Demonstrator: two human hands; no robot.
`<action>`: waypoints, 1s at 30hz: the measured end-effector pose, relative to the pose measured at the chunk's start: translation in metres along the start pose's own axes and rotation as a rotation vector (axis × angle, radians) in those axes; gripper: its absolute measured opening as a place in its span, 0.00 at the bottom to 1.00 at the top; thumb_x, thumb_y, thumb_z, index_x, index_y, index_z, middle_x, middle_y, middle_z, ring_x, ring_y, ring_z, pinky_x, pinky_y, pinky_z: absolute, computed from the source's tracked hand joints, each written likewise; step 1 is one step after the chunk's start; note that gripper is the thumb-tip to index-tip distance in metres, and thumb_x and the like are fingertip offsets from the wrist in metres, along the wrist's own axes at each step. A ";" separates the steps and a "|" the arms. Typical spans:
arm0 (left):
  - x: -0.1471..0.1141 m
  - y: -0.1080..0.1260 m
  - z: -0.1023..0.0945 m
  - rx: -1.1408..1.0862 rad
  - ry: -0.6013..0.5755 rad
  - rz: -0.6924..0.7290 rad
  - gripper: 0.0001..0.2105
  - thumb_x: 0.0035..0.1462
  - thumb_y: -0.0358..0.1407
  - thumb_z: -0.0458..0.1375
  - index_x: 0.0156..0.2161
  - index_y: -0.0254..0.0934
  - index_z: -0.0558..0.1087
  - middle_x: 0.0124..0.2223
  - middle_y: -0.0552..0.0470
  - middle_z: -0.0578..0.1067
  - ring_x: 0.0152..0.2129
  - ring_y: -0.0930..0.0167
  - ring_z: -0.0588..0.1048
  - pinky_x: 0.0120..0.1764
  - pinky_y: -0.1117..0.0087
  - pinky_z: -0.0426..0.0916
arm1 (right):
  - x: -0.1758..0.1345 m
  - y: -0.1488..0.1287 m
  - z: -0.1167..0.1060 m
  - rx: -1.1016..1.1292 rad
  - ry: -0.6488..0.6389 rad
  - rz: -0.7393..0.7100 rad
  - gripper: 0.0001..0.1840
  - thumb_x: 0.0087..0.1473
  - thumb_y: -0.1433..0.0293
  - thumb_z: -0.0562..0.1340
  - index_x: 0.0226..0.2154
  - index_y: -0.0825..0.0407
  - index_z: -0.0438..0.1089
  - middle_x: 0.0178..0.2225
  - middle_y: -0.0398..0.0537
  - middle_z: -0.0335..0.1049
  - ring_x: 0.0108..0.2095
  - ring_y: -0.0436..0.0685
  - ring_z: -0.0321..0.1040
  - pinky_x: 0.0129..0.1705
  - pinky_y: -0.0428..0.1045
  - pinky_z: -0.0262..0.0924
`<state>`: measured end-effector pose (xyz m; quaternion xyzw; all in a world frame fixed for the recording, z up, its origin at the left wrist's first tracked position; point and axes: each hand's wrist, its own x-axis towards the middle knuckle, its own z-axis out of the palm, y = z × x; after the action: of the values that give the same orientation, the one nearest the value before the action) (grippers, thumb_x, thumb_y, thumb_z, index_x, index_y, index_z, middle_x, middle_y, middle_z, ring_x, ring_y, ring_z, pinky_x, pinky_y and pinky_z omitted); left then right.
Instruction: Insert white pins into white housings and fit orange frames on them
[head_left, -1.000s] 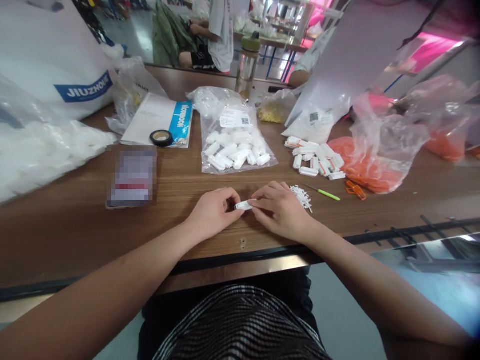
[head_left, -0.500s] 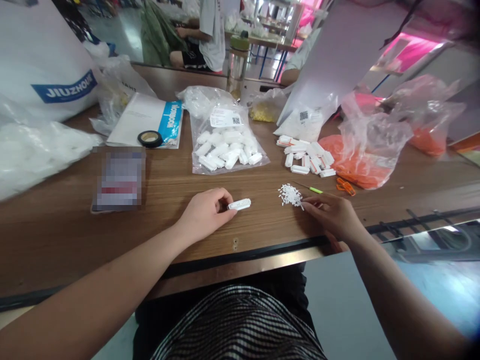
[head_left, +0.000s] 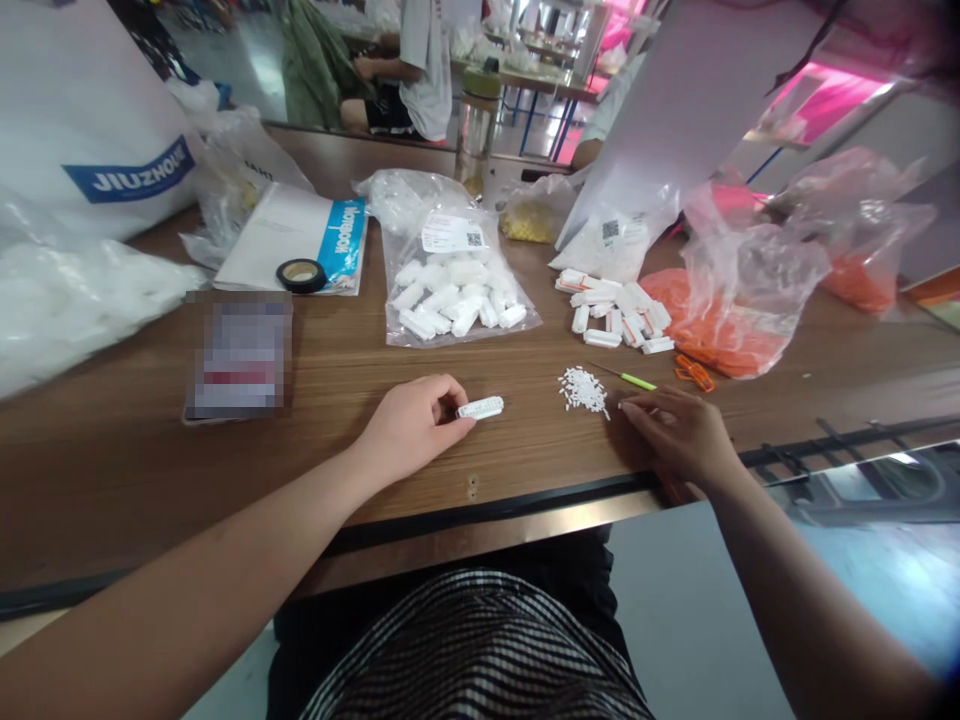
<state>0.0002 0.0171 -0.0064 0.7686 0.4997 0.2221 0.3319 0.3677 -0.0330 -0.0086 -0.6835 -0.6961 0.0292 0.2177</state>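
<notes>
At the bottom centre of the frame I am seeing a checked shirt (head_left: 480, 650), with two bare forearms reaching in from the lower corners over the brown surface (head_left: 337, 360). Near the middle, my left hand (head_left: 409, 425) is grasping one end of a white block (head_left: 484, 408) between thumb and fingers; the block is pointing right, its far end free. Right of centre, my right hand (head_left: 686, 435) is hovering low with its fingertips drawn together; a tiny pale bit is showing there, but I cannot tell whether they are gripping it.

Just left of those fingertips, a heap of white pins (head_left: 581, 390) is lying loose. A green tool (head_left: 637, 381) is lying just behind the hand, and orange clips (head_left: 694, 373) are resting beyond it. At left, a pixelated item (head_left: 240, 355) is lying flat.

Farther up, I am seeing loose blocks (head_left: 619, 310) sitting beside an orange-filled bag (head_left: 720, 320), while a clear bag (head_left: 450, 270) of blocks is lying at upper centre. To its left, a tape roll (head_left: 307, 287) is resting on a notebook (head_left: 262, 235). Behind the bag a bottle (head_left: 474, 130) is standing upright, and past it a person (head_left: 424, 70) is sitting.
</notes>
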 end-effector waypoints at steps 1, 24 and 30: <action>0.000 0.000 0.000 -0.001 0.002 0.003 0.06 0.52 0.39 0.62 0.34 0.41 0.73 0.23 0.58 0.67 0.22 0.73 0.66 0.29 0.70 0.58 | 0.000 0.000 0.000 0.041 -0.007 0.057 0.14 0.55 0.58 0.61 0.34 0.48 0.79 0.34 0.47 0.79 0.33 0.57 0.73 0.36 0.51 0.63; -0.002 0.002 0.000 -0.068 0.001 -0.001 0.06 0.52 0.38 0.62 0.34 0.39 0.73 0.23 0.58 0.66 0.22 0.73 0.64 0.29 0.70 0.58 | 0.033 -0.116 0.014 0.385 -0.152 -0.257 0.06 0.56 0.66 0.63 0.29 0.48 0.74 0.32 0.45 0.75 0.34 0.55 0.71 0.39 0.51 0.63; -0.003 0.004 -0.001 -0.097 0.005 0.010 0.05 0.52 0.37 0.62 0.34 0.39 0.73 0.23 0.58 0.66 0.22 0.73 0.63 0.29 0.71 0.56 | 0.046 -0.149 0.036 0.340 -0.250 -0.454 0.04 0.58 0.69 0.62 0.31 0.49 0.72 0.33 0.44 0.71 0.38 0.55 0.67 0.45 0.54 0.59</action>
<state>0.0014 0.0134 -0.0027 0.7536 0.4854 0.2495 0.3664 0.2168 0.0109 0.0216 -0.4553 -0.8376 0.1797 0.2425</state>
